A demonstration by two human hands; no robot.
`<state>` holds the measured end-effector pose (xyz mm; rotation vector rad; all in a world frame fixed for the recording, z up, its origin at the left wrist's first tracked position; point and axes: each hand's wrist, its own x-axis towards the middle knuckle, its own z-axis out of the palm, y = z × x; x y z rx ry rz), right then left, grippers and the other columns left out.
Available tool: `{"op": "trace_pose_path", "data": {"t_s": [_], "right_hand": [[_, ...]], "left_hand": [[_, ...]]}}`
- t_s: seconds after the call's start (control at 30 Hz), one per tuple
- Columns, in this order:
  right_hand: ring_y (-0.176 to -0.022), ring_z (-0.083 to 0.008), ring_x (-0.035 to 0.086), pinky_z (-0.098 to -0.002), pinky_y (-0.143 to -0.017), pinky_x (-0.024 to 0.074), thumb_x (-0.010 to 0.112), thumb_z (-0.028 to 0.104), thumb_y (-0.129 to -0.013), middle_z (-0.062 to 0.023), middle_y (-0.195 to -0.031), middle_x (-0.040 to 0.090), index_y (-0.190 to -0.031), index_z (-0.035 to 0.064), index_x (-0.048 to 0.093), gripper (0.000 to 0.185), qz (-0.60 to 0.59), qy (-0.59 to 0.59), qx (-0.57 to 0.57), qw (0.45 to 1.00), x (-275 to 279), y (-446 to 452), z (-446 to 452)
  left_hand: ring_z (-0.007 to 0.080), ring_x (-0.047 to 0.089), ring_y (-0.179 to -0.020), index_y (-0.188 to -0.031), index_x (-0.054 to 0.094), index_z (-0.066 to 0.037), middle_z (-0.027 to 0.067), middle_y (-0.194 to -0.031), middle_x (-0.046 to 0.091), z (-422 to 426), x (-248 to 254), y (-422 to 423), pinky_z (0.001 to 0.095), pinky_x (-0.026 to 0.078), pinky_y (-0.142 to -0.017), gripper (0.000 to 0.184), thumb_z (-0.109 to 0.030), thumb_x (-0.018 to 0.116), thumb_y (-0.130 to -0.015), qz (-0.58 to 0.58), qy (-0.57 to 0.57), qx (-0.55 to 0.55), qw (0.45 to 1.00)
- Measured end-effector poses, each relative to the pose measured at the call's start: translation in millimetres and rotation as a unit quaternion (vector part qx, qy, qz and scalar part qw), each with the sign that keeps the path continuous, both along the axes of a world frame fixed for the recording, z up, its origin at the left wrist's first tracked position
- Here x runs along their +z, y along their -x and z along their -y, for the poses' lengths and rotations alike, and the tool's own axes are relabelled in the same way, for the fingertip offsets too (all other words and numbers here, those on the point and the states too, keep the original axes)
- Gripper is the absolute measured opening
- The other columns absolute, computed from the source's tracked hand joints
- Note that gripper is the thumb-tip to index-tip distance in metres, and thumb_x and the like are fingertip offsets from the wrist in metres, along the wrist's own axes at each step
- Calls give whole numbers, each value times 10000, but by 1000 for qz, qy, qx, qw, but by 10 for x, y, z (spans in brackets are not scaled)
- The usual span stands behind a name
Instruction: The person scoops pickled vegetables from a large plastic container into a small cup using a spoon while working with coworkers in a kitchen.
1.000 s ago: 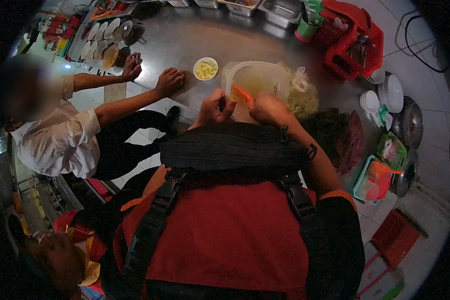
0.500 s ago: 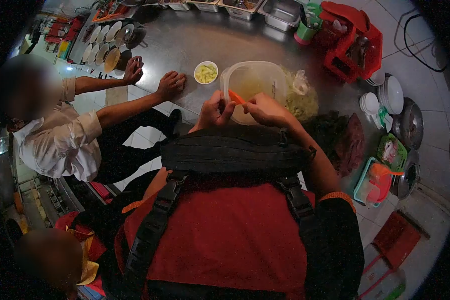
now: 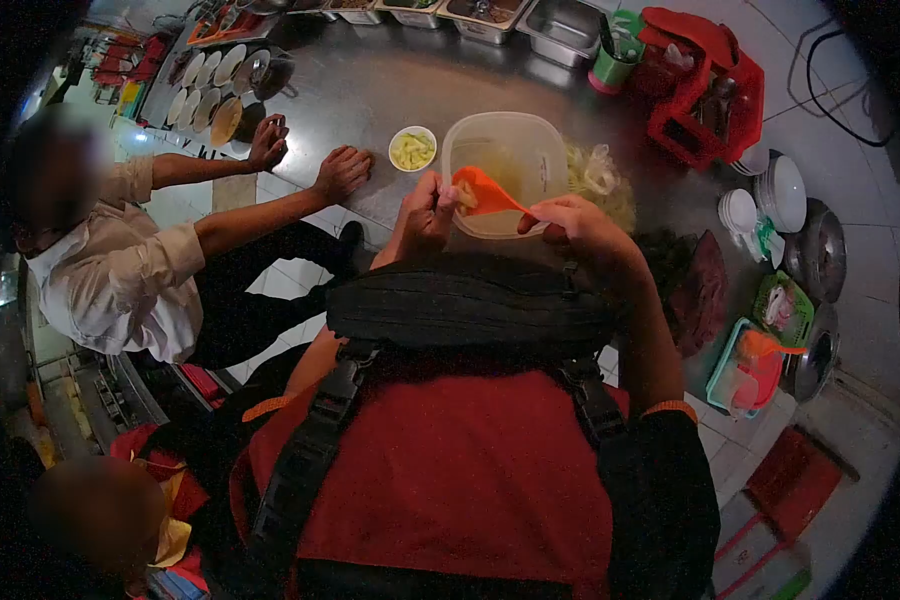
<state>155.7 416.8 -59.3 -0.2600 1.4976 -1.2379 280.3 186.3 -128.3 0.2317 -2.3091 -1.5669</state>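
My right hand [image 3: 580, 222] pinches the narrow end of an orange plastic ladle [image 3: 490, 194], whose wide end points left. A small pale piece shows at that wide end. Close against it is my left hand [image 3: 425, 215], fingers closed; whatever they hold is hidden. Both hands are over the near side of a translucent plastic tub [image 3: 515, 122] with pale yellowish contents. A white bowl of pale green chopped pieces [image 3: 413, 149] stands just left of the tub. To the tub's right lies a clear bag of pale green stuff [image 3: 610, 190].
Metal food pans [image 3: 560, 30] line the counter's far edge. A red basket of utensils [image 3: 715, 100] and stacked white bowls [image 3: 785, 190] are at right. A co-worker [image 3: 120, 260] rests both hands on the counter at left; another person [image 3: 100, 510] is lower left.
My right hand has moved right, and the ladle has turned so its broad face shows. My left hand remains by its wide end. The tub appears slightly higher in view.
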Motion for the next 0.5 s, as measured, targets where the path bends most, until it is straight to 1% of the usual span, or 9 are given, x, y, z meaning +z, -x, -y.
{"op": "trace_pose_path", "data": {"t_s": [0.03, 0.07, 0.17, 0.2, 0.27, 0.3, 0.37, 0.5], "right_hand": [[-518, -92, 352, -258, -489, 264, 548, 330, -899, 35, -603, 433, -910, 36, 697, 330, 24, 3, -24, 999, 31, -15, -20], [-516, -81, 336, -251, -485, 245, 552, 331, -894, 43, -604, 425, -898, 38, 692, 325, 47, 7, -47, 998, 54, -25, -36], [-521, -78, 344, -242, -498, 253, 556, 333, -889, 51, -608, 422, -891, 34, 686, 326, 56, 40, -44, 997, 83, -25, -82], [-521, -78, 344, -242, -498, 253, 556, 333, -889, 51, -608, 422, -891, 34, 686, 326, 55, 41, -43, 997, 87, -38, -76], [-551, -81, 367, -244, -523, 275, 552, 339, -892, 40, -621, 431, -903, 32, 686, 336, 4, 34, -48, 998, 75, -55, -45], [-551, -81, 367, -244, -523, 275, 552, 339, -892, 40, -621, 431, -903, 32, 686, 336, 3, 35, -47, 998, 46, -42, -35], [-596, -95, 398, -255, -555, 308, 541, 347, -897, 17, -663, 466, -930, 28, 690, 353, 12, 33, -12, 999, -26, -15, -27], [-625, -95, 411, -252, -563, 321, 524, 341, -913, 6, -696, 489, -949, 30, 693, 356, 2, 29, -42, 999, -48, -27, -20]], "left_hand": [[94, 449, -645, -869, 450, -48, 37, -694, 504, 14, -7, 6, 283, 387, -569, 328, -343, 476, -1012, 23, -41, 10, 999], [94, 449, -645, -869, 450, -48, 37, -694, 504, 34, -11, 10, 283, 387, -569, 328, -343, 476, -1012, 22, -40, 12, 999], [96, 459, -646, -879, 479, -40, 36, -712, 515, 64, 54, 45, 277, 394, -577, 329, -334, 449, -1023, 45, -60, 15, 997], [96, 462, -643, -888, 486, -39, 35, -707, 514, 74, 68, 52, 273, 397, -576, 321, -326, 444, -1025, 46, -67, 12, 997], [97, 466, -639, -898, 493, -38, 34, -702, 514, 84, 91, 69, 270, 399, -575, 314, -318, 440, -1028, 45, -74, 10, 996], [97, 471, -639, -907, 498, -39, 30, -706, 513, 79, 115, 76, 267, 404, -578, 310, -317, 438, -1029, 44, -77, 9, 996], [98, 476, -639, -915, 502, -40, 25, -710, 512, 62, 137, 75, 264, 409, -581, 306, -316, 436, -1029, 43, -80, 8, 996], [102, 477, -637, -918, 498, -45, 19, -731, 513, 55, 138, 73, 258, 412, -589, 284, -299, 434, -1028, 49, -83, -11, 995]]}}
